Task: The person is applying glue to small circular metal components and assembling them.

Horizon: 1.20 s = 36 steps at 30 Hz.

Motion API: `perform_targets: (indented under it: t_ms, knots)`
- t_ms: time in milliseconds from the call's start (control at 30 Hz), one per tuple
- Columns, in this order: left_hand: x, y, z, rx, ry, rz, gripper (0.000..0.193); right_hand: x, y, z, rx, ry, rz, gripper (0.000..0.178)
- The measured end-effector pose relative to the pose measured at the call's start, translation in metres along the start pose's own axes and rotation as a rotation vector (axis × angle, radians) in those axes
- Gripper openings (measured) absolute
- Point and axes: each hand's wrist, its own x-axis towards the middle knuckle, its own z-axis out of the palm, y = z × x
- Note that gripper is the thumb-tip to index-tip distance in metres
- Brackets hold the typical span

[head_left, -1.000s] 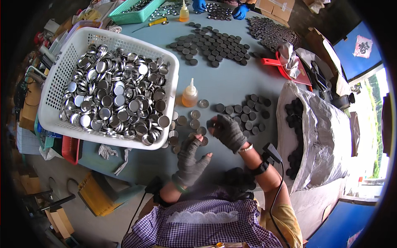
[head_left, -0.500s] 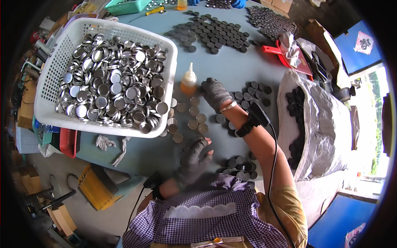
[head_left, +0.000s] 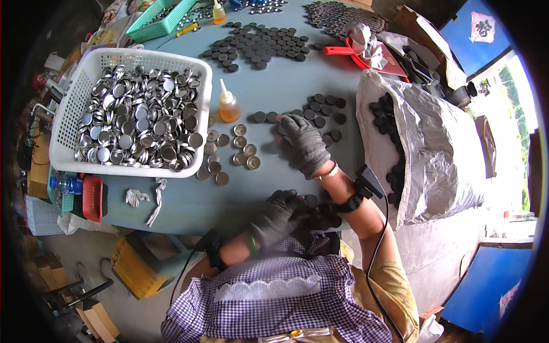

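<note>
From my station I see the grey-gloved right grip at the centre of the frame, fingers bent down beside the black discs; I cannot tell whether it is clamped on one. The left grip, at lower centre, reaches to a dark pile of similar discs near the edge of the desk; its fingertips blur into that pile, so I cannot tell whether they are together or apart. I judge the discs light, stiff and not fragile, perhaps slippery on their flat faces, so I would pinch one across its rim. Left of centre, the silver cups look like thin metal that might dent; their sides seem the safer hold. No lettering reads on the squeeze bottle above them. At upper right, a pale pink sheet carries one bold dark character.
</note>
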Motion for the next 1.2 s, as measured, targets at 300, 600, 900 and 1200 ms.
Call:
perform_targets:
  t_ms: [300, 600, 900, 1200]
  knots:
    - [0.014, 0.010, -0.009, -0.734, 0.143, -0.341, 0.042, -0.104, 0.001, -0.012, 0.783, 0.103, 0.402, 0.037]
    - [-0.001, -0.004, -0.032, -0.419, 0.393, -0.230, 0.044, -0.110, -0.014, 0.004, 1.159, -0.123, 0.538, 0.039]
    - [-0.004, -0.021, -0.040, -0.479, 0.439, -0.263, 0.045, -0.090, -0.018, 0.002, 0.967, -0.347, 0.701, 0.029]
    - [-0.010, -0.039, -0.043, -0.426, 0.521, -0.283, 0.046, -0.056, -0.025, 0.030, 0.977, -0.457, 0.539, 0.034]
